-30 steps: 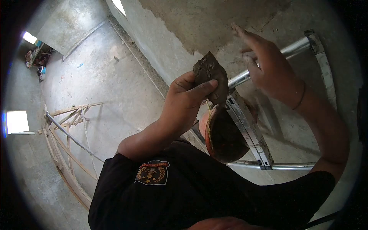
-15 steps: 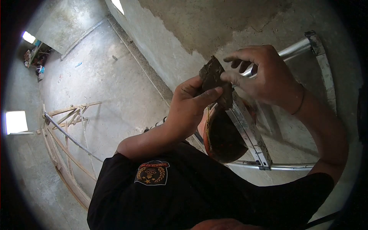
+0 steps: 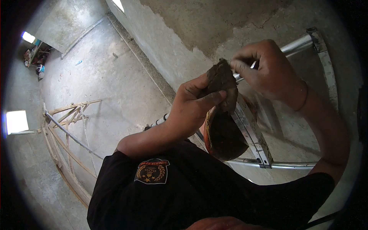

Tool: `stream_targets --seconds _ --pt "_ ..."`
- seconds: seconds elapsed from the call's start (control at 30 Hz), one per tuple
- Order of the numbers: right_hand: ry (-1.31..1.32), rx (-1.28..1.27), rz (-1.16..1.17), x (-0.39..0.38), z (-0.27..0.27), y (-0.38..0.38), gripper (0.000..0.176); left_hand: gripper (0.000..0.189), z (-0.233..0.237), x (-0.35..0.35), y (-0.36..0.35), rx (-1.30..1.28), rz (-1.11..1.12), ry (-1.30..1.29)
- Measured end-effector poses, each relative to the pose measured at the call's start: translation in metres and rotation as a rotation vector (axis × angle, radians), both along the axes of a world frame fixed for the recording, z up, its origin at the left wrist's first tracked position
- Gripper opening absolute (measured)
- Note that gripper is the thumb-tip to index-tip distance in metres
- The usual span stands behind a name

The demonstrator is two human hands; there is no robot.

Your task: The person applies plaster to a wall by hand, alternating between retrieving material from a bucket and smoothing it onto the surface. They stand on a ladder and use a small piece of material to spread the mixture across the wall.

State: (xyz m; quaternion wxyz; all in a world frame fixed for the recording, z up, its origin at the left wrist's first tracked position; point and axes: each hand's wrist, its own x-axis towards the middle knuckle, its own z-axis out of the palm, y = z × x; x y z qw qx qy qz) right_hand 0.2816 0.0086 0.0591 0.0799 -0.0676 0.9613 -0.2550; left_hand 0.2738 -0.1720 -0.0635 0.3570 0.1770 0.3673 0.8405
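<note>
My left hand [image 3: 193, 102] grips a flat, dark grey piece coated in wet mortar [image 3: 221, 82], its thumb across the near face and its fingers behind. What the piece is made of under the coating does not show. My right hand [image 3: 260, 69] is curled, thumb and fingertips pinched together at the piece's upper right edge. Whether anything sits in that pinch is hidden. Below both hands is an orange-rimmed bucket [image 3: 207, 138] with dark wet mortar [image 3: 227, 134] inside.
A metal ladder frame [image 3: 251, 134] stands beside the bucket, with a round rung [image 3: 297, 46] behind my right hand. The wall [image 3: 184, 23] ahead carries a darker damp plaster patch [image 3: 207, 28]. Wooden framing [image 3: 67, 115] leans at the left above the concrete floor [image 3: 115, 76].
The mortar-coated piece and my left hand have shifted slightly right. My right hand's fingers, spread apart before, have curled in and closed at the piece's edge.
</note>
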Motion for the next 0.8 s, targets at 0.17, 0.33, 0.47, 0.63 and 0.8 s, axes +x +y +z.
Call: stream_targets --seconds 0.17,0.33,0.47,0.63,0.8 --pt "0.478 0.342 0.094 -0.004 -0.024 0.021 0.028 0.027 -0.008 -0.002 0.001 0.079 0.025 -0.204" --pt "0.345 0.345 0.173 0.001 -0.012 0.012 0.032 0.029 -0.005 -0.007 0.000 0.092 0.118 -0.283" --pt "0.206 0.219 0.173 -0.001 -0.010 0.007 0.041 0.031 -0.005 -0.006 -0.002 0.130 0.133 -0.318" --pt "0.185 0.214 0.147 0.000 -0.008 0.005 0.040 0.034 -0.001 -0.002 -0.003 0.156 0.108 -0.276" --pt "0.291 0.272 0.203 0.003 -0.011 0.003 0.033 0.038 0.000 0.000 -0.004 0.148 0.111 -0.200"
